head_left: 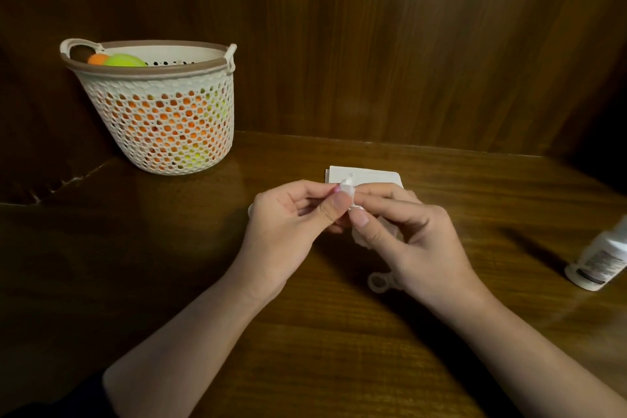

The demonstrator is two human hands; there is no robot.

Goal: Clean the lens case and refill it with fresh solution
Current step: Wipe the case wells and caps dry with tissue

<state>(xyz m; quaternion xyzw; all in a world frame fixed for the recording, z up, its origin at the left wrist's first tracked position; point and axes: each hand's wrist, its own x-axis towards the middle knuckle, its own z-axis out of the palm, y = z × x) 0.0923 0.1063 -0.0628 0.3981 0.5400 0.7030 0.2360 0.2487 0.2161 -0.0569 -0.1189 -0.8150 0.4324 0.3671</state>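
Observation:
My left hand (288, 224) and my right hand (410, 241) meet above the middle of the table, fingertips together. Between them is a small cap-like piece with a pink edge (338, 190), pinched by my left hand. My right hand presses a crumpled white tissue (348, 186) against it, and more tissue hangs below the thumbs. A translucent ring-shaped part of the lens case (379, 282) lies on the table, half hidden under my right hand. The white solution bottle (599, 260) stands at the right edge, apart from both hands.
A folded white tissue (368, 176) lies on the wooden table (305, 332) just behind my hands. A white mesh basket (163, 119) with orange and green things stands at the back left. Wooden walls close in behind and on both sides.

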